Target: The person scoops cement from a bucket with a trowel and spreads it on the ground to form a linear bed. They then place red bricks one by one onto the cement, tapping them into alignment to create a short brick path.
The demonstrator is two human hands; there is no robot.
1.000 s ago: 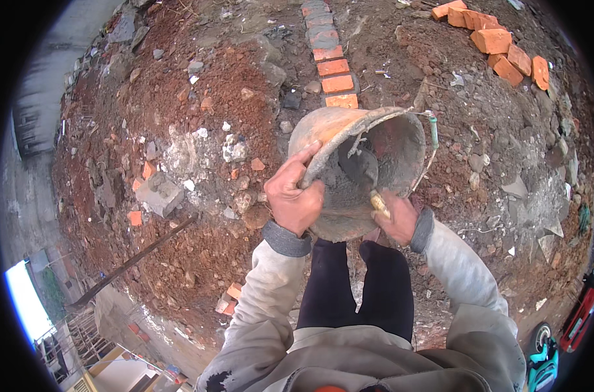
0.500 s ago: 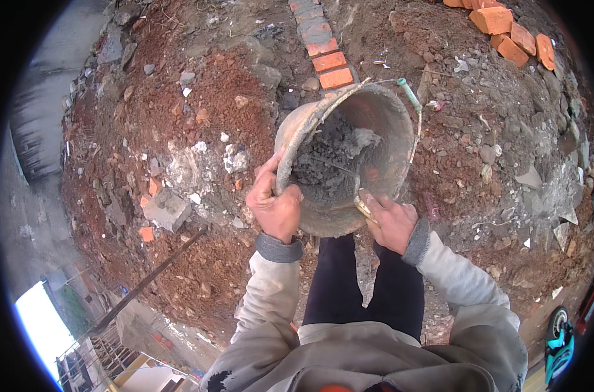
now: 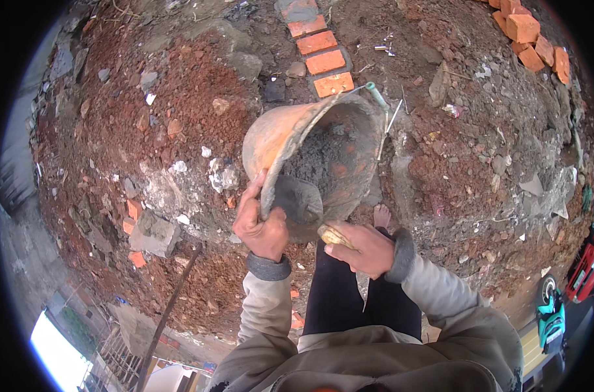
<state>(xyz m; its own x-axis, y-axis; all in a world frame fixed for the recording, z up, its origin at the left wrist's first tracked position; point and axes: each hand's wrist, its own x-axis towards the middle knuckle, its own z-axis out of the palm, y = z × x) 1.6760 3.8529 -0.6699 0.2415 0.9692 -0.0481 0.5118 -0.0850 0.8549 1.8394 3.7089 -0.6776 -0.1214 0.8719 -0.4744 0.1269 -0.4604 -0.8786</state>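
A mortar-smeared bucket is tilted on its side in front of me, its mouth turned toward me and to the right. My left hand grips its near left rim, thumb inside and fingers outside. In my right hand is the pale handle of a trowel, whose grey blade lies inside the bucket by the left inner wall. Wet grey mortar coats the bucket's inside. The bucket's wire handle with a green grip hangs at the far rim. My right hand's fingertips are partly hidden.
Beyond the bucket runs a row of orange bricks set in mortar. More loose bricks are piled at the far right. Rough reddish soil with rubble surrounds me. A concrete chunk and a long thin pole lie left.
The bucket has tipped further over and shifted slightly left with my left hand. My right hand has moved left and nearer me, bringing the trowel blade to the bucket's left side.
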